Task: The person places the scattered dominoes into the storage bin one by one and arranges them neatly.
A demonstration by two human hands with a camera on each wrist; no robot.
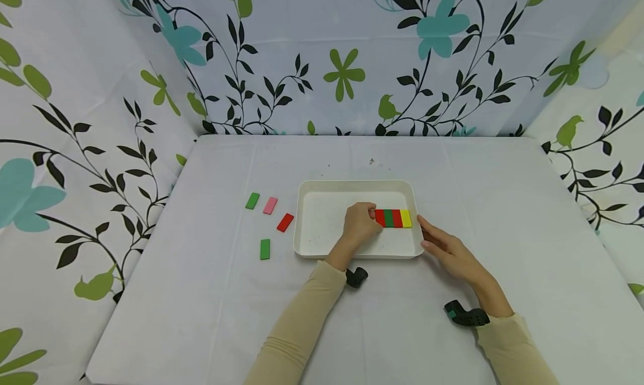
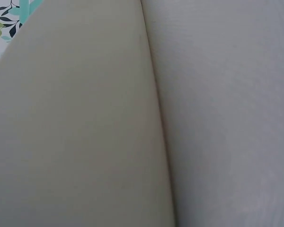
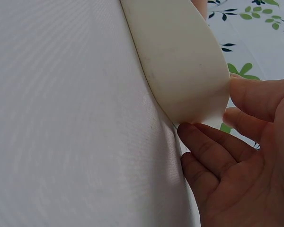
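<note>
Inside the white tray point(image 1: 322, 245), a row of tiles lies toward the right end: a red tile point(image 1: 379, 218), a green tile point(image 1: 388, 218), another red tile point(image 1: 397, 218) and a yellow tile point(image 1: 406, 218). My left hand point(image 1: 359, 223) reaches over the tray and pinches the leftmost red tile, its fingertips partly covering it. At the tray's right end, my right hand point(image 1: 450, 253) touches the outer wall and rim with extended fingers. The right wrist view shows those fingertips against the tray wall point(image 3: 184, 61). Only sleeve and cloth fill the left wrist view.
Left of the tray, on the white tablecloth point(image 1: 201, 295), lie a green tile point(image 1: 252, 200), a pink tile point(image 1: 270, 205), a red tile point(image 1: 285, 222) and another green tile point(image 1: 265, 249). Patterned curtains point(image 1: 302, 50) stand behind and at both sides.
</note>
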